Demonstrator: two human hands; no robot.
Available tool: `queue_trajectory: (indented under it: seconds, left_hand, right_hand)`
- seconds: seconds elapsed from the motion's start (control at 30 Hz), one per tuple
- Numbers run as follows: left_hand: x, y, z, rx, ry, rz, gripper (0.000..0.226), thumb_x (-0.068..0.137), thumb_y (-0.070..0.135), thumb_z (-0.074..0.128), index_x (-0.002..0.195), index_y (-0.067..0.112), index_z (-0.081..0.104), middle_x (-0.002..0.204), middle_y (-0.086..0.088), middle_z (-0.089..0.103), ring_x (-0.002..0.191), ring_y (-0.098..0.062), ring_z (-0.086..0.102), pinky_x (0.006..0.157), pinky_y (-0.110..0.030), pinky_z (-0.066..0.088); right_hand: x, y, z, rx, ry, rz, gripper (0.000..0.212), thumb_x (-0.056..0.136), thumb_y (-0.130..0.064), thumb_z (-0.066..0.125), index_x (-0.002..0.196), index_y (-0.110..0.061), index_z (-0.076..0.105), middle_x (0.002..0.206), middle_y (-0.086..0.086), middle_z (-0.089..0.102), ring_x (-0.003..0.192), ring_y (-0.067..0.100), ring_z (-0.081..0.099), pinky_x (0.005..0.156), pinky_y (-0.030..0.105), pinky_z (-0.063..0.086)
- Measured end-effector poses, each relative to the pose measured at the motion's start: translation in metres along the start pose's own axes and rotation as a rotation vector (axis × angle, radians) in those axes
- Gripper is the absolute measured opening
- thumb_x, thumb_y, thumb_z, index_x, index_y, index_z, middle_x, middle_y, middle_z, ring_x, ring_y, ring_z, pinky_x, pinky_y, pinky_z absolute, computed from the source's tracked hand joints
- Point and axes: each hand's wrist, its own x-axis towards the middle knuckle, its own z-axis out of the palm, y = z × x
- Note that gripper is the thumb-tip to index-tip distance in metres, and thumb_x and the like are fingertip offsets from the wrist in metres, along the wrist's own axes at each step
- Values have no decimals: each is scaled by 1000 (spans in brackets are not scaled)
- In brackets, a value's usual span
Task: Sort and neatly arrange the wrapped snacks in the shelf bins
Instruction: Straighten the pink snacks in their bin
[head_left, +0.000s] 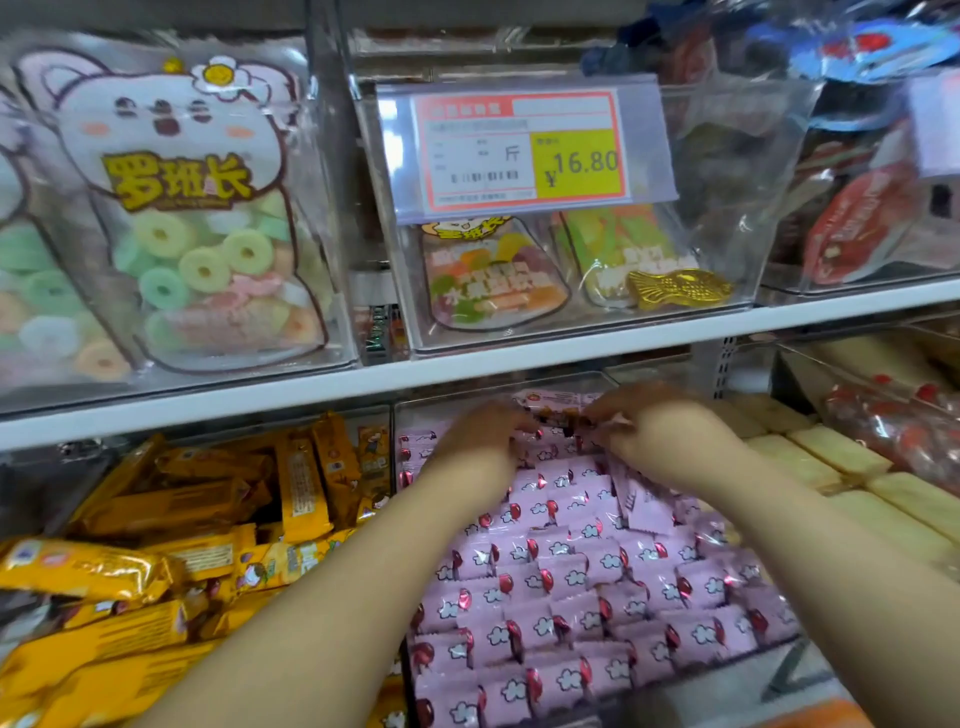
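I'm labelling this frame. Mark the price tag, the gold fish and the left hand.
price tag (524, 150): head view, middle of the card in its clear holder.
gold fish (678, 288): head view, middle of the foil body.
left hand (480, 436): head view, back of the hand over the pink snacks.

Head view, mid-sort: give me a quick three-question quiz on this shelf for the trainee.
1. True or false: both hands are at the back of the bin of pink snacks.
2. Multiple choice: which packs lie in the bin to the left of the pink one? A) yellow bars B) red packs C) pale blocks
3. Fill in: the price tag on the upper shelf reads ____ yuan.

Key
1. True: the left hand and the right hand meet at the rear of the pink bin, fingers on wrappers there.
2. A: the yellow bars are piled loosely there.
3. 16.80
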Motion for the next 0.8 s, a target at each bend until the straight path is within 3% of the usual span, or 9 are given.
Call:
queue_trajectory:
  seconds: [0.13, 0.3, 0.4, 0.5, 0.6, 0.7, 0.8]
  left_hand:
    - [-20, 11, 10, 153, -219, 126, 43, 99, 14, 34, 142, 20, 38, 141, -9, 43, 124, -25, 45, 104, -32, 39]
    - [-26, 12, 12, 287, -358, 56, 51, 102, 33, 24, 151, 31, 9, 159, -4, 9, 145, -24, 10, 118, -39, 15]
    - [-28, 16, 9, 312, -399, 33, 50, 103, 35, 18, 150, 35, 4, 159, 3, 6, 146, -20, 9, 119, -41, 10]
    - [-27, 17, 8, 332, -420, -13, 49, 102, 37, 14, 149, 38, 1, 158, 5, 4, 146, -19, 7, 119, -42, 6]
    - [-26, 20, 9, 348, -410, -8, 49, 102, 36, 14, 149, 37, 2, 158, 4, 5, 146, -20, 8, 119, -43, 6]
    - [-26, 20, 10, 294, -347, 4, 48, 102, 33, 19, 149, 33, 15, 157, 3, 16, 143, -20, 20, 117, -36, 18]
    - [-25, 19, 11, 177, -224, -9, 46, 99, 25, 33, 144, 28, 34, 149, -2, 37, 129, -22, 42, 103, -29, 38]
  right_hand:
    - [-31, 12, -11, -124, 40, 100, 31, 86, -57, 47, 110, -40, 60, 106, -7, 65, 108, 22, 54, 95, 36, 33]
    - [-48, 6, 1, -127, -37, 115, 71, 74, -78, 40, 134, -41, 41, 121, -3, 61, 123, 24, 42, 108, 41, 22]
    - [-50, 9, 1, -16, 64, 115, 57, 75, -55, 58, 129, -37, 50, 109, -1, 65, 112, 25, 50, 103, 36, 31]
    - [-57, 16, -7, 243, 223, 175, 37, 72, -32, 65, 109, -28, 64, 88, 1, 68, 87, 26, 60, 77, 33, 49]
    - [-72, 23, -10, 465, 327, 260, 28, 76, -20, 66, 103, -27, 65, 78, -9, 63, 73, 19, 60, 67, 29, 46]
    - [-87, 29, -4, 633, 387, 297, 25, 82, -17, 63, 106, -25, 64, 80, -17, 62, 68, 3, 58, 58, 19, 41]
    - [-94, 37, 1, 732, 461, 309, 20, 84, -19, 62, 103, -26, 65, 88, -16, 66, 74, -3, 57, 61, 17, 40]
